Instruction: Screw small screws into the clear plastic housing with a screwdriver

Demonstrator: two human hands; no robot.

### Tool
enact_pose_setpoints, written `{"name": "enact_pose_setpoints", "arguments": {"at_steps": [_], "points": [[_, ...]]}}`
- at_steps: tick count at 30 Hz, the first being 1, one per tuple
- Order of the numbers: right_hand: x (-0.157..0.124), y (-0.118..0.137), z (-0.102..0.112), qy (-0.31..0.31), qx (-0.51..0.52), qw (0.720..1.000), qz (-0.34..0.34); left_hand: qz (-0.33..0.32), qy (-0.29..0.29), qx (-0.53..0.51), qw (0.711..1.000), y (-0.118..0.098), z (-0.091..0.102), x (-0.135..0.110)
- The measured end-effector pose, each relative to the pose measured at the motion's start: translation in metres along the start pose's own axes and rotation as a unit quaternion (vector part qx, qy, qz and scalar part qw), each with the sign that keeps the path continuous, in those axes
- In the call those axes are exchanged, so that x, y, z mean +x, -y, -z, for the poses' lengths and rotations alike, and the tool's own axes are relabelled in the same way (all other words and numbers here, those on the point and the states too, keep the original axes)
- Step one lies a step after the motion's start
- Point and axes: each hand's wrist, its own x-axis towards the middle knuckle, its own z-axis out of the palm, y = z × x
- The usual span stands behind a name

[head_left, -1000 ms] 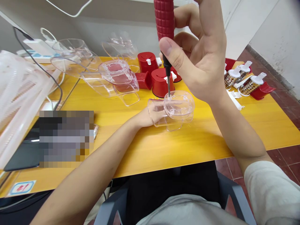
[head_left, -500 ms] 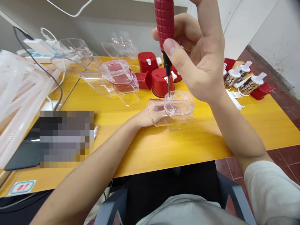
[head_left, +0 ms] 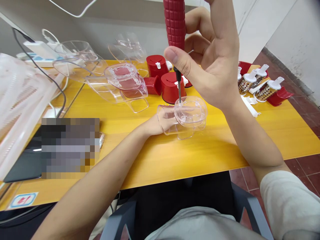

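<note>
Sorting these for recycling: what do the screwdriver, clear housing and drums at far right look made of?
On the screwdriver, the grip looks like glossy red plastic, moulded with squared ridges; the shaft looks like steel. The clear housing is likely rigid, glossy transparent plastic. The drums look like shiny perforated stainless steel, with white plastic caps.

A pale grey short-sleeved T-shirt [head_left: 200, 225] shows at six o'clock, its sleeve [head_left: 287, 203] at four o'clock ending above the bare right forearm [head_left: 252, 140], with the left forearm [head_left: 100, 166], left hand [head_left: 158, 126] and right hand [head_left: 215, 70] bare too.
</note>
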Motion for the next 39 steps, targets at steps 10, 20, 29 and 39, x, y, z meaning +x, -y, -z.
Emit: {"name": "enact_pose_setpoints", "arguments": {"at_steps": [10,20,29,39], "points": [[-0.008,-0.016,-0.005,0.000,0.059,0.998,0.018,-0.005,0.001,-0.003,1.000,0.002,-0.001,0.001],[-0.019,0.004,0.003,-0.015,0.017,0.998,0.061,-0.019,0.006,0.017,1.000,0.003,0.003,0.000],[-0.026,0.009,-0.004,-0.088,0.054,0.991,0.088,-0.005,0.007,-0.007,1.000,0.007,0.002,0.000],[-0.003,-0.045,-0.033,-0.156,0.098,0.961,0.207,-0.001,-0.003,-0.006,1.000,0.004,0.000,0.000]]}}
